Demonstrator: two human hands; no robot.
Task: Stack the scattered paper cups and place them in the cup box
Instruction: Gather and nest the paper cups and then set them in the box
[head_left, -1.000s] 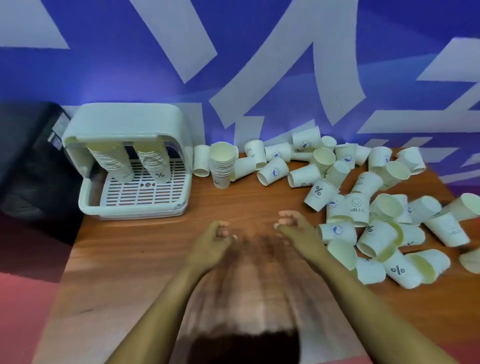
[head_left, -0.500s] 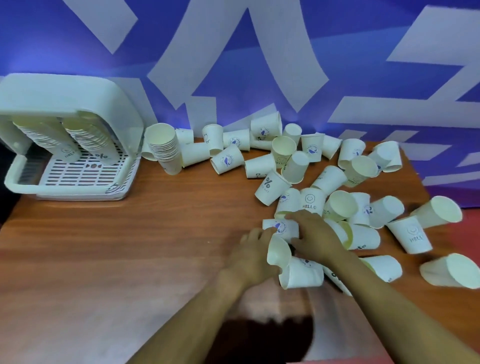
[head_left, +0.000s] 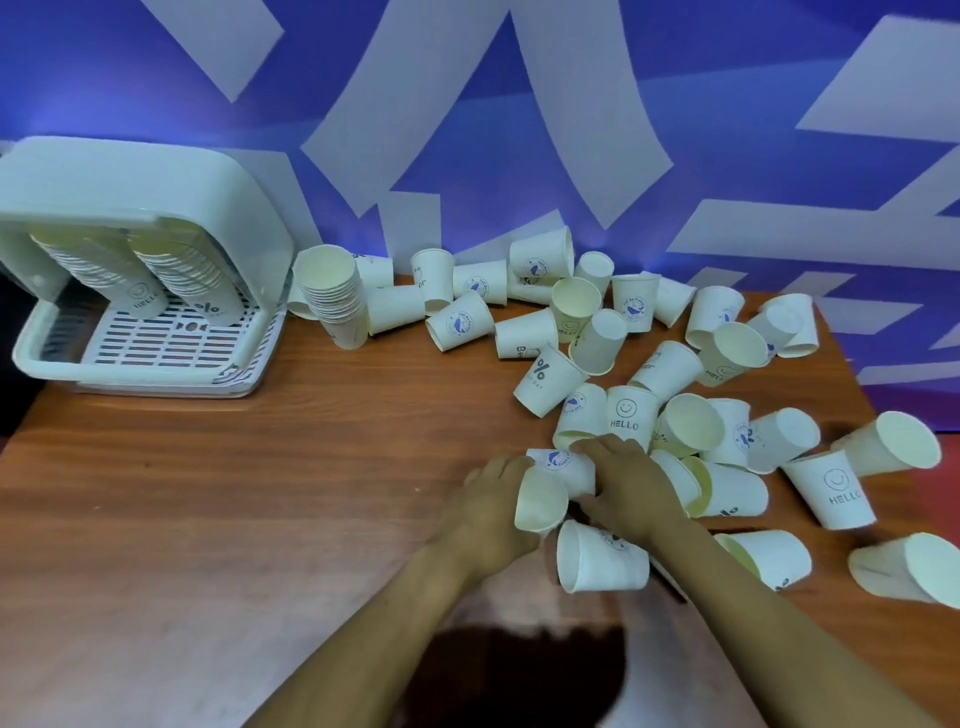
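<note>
Nearest the camera, two bare forearms are reaching in from six o'clock over a smooth bench (head_left: 218, 519) of reddish wood grain. Between them, a tapered paper cup (head_left: 597, 564) is lying on its side, its matte off-white wall plain except for a small blue print. Just past it, the left hand (head_left: 491, 506) is curling its fingers round a cup (head_left: 540, 501) whose round open mouth is facing the camera. The right hand (head_left: 628, 488) is lying at three o'clock of that, fingers bent over a second cup (head_left: 563, 467) with a round blue badge; its grip looks closed on the cup, though the underside is hidden. The two held cups are touching.

From the hands toward one and three o'clock, the scattered cups (head_left: 691, 384) are lying in a loose heap, some tipped, some upside down, several printed with a smiley and "HELLO" or a percent sign. At eleven o'clock of the hands, well apart, a short stack of nested cups (head_left: 332, 296) is standing mouth up, its rolled rims forming ridges. Far left at ten o'clock, the cup box (head_left: 140, 197), pale rounded plastic with a slotted floor, is holding two slanting rows of stacked cups (head_left: 156, 270). Behind everything, a blue wall (head_left: 727, 104) with pale angular shapes is rising
</note>
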